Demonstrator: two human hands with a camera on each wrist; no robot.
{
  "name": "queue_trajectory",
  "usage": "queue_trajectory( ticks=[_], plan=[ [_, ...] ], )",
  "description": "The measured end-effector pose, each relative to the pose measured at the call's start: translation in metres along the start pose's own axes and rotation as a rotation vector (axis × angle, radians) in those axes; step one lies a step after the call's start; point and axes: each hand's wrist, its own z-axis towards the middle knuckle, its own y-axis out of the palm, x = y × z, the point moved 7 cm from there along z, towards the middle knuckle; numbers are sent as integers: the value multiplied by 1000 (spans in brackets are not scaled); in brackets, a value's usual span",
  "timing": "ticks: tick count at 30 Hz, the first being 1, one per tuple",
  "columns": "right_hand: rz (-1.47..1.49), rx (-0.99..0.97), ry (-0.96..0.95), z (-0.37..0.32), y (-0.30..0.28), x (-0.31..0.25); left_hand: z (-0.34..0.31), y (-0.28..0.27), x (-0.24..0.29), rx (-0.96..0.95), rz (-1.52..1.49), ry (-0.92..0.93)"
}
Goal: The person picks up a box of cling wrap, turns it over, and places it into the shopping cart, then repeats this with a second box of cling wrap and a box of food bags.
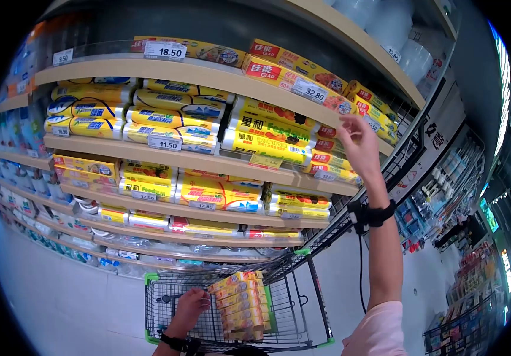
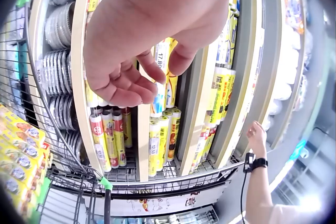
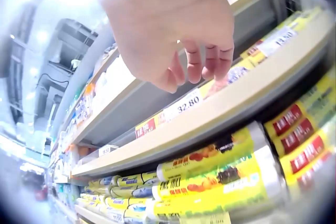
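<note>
My right hand (image 1: 360, 142) is raised in front of the shelf's right end, its fingers loosely bent and holding nothing. Close by are a yellow-and-red Glad box (image 1: 273, 73) on the upper shelf and yellow rolls (image 1: 374, 113) farther right. In the right wrist view, the fingers overlap the shelf edge beside a 32.80 price tag (image 3: 184, 104). Low over the shopping cart (image 1: 169, 291), my left hand (image 1: 190, 310) hangs with loosely bent fingers, nothing in them. Just right of it, a stack of yellow boxes (image 1: 240, 305) sits in the cart.
Lower shelves carry yellow Feedom rolls (image 1: 270, 142), blue-and-yellow rolls (image 1: 83, 118) and more packs beneath. A wooden shelf edge (image 1: 148, 148) runs across the front. An aisle with hanging goods (image 1: 445, 172) opens at the right, over a pale tiled floor (image 1: 83, 296).
</note>
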Motion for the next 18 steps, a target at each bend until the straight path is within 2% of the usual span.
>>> queue_trajectory(
  ticks=[4, 8, 9, 13, 17, 18],
  plan=[
    [-152, -67, -86, 76, 7, -20, -4, 3, 10, 1, -48, 32],
    [-454, -123, -166, 129, 23, -32, -4, 8, 24, -19, -107, 73],
    [-403, -232, -13, 137, 29, -36, -5, 10, 28, -32, -119, 85],
    [-397, -405, 142, 174, 54, -23, -1, 6, 38, -94, -163, 120],
    [-478, -491, 161, 201, 76, -21, 7, -1, 41, -80, -155, 96],
    [-553, -508, 90, 209, 82, -23, 9, -4, 39, -74, -185, 90]
  ],
)
